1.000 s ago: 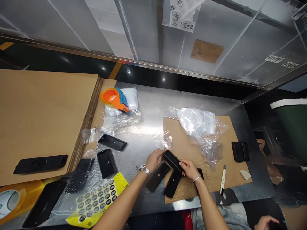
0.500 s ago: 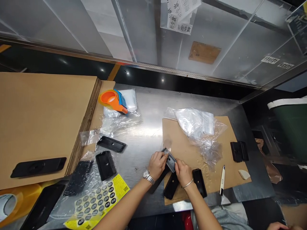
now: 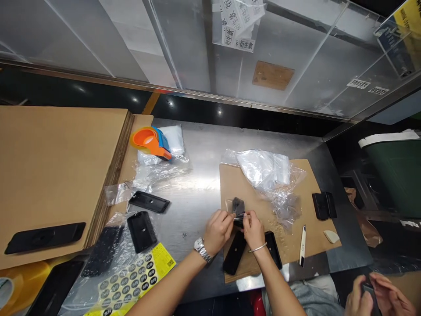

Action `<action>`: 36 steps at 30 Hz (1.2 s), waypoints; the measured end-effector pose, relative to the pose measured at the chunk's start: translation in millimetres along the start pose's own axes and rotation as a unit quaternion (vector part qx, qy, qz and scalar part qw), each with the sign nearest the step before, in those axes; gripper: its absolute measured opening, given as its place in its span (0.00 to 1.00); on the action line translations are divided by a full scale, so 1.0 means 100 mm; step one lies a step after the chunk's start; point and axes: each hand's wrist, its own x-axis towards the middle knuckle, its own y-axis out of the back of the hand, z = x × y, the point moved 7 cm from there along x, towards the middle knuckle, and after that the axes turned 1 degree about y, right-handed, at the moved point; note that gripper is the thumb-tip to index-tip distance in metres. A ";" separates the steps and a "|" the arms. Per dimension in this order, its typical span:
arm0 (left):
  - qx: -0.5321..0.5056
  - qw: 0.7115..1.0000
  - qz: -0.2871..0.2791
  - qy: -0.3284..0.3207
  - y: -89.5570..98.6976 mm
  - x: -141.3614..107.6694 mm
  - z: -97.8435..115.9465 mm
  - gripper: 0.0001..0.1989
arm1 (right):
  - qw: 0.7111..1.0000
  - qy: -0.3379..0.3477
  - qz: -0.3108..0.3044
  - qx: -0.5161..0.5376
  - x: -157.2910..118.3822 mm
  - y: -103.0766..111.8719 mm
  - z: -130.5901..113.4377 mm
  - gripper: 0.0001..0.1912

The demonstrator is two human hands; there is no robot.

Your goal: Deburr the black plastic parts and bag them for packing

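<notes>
A dark flat case-like piece (image 3: 238,206) in a small clear plastic bag stands between my hands, over the cardboard's left side. My left hand (image 3: 218,230), with a watch at the wrist, pinches the bag's edge at its left. My right hand (image 3: 252,229), wearing a bracelet, pinches the right side; its fingertips partly cover the piece. Just below lie a long black case part (image 3: 234,253) and another black case part (image 3: 272,249), partly behind my right wrist.
Clear bags (image 3: 263,169), a utility knife (image 3: 302,245) and black parts (image 3: 324,205) lie on cardboard. Leftward are a tape dispenser (image 3: 151,142), black trays (image 3: 142,231), a yellow sticker sheet (image 3: 131,281) and stacked cardboard (image 3: 59,175). Another person's hands (image 3: 378,294) hold a dark object.
The piece has turned from slanted, grey face showing, to more upright and dark, a little farther from me. Another person's hands have come further into view at lower right.
</notes>
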 end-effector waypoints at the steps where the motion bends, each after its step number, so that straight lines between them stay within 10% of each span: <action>1: 0.004 1.000 -0.002 0.009 0.05 0.04 -0.02 0.11 | 1.000 0.008 -0.005 -0.011 0.02 0.05 -0.05 0.14; 5: -0.030 0.997 -0.031 0.071 0.24 0.22 -0.14 0.13 | 0.997 0.064 -0.025 -0.022 0.08 0.30 -0.29 0.08; 8: -0.238 0.956 -0.059 0.164 0.31 0.30 -0.33 0.11 | 0.993 0.116 -0.026 0.005 0.15 0.47 -0.48 0.10; 13: -0.580 0.698 0.002 0.420 0.04 0.14 -0.77 0.17 | 0.976 0.200 -0.026 0.083 0.24 0.48 -0.75 0.13; 15: -0.596 0.651 -0.048 0.468 -0.18 0.06 -0.77 0.22 | 0.967 0.232 -0.030 0.104 0.21 0.39 -0.85 0.15; 18: -0.583 0.665 -0.111 0.453 -0.40 0.05 -0.69 0.22 | 0.951 0.283 -0.049 0.117 0.11 0.22 -0.95 0.16; 21: -0.520 0.717 -0.056 0.461 -0.48 0.10 -0.84 0.26 | 0.936 0.324 -0.081 0.114 0.08 0.11 -0.86 0.16; 30: -0.211 0.879 0.048 0.425 -0.48 0.25 -1.36 0.39 | 0.980 0.005 0.198 -0.004 1.43 0.92 1.00 0.12; 36: 0.044 0.911 0.021 0.410 -0.49 0.24 -1.22 0.37 | 0.981 0.005 0.180 -0.074 1.81 0.94 1.24 0.11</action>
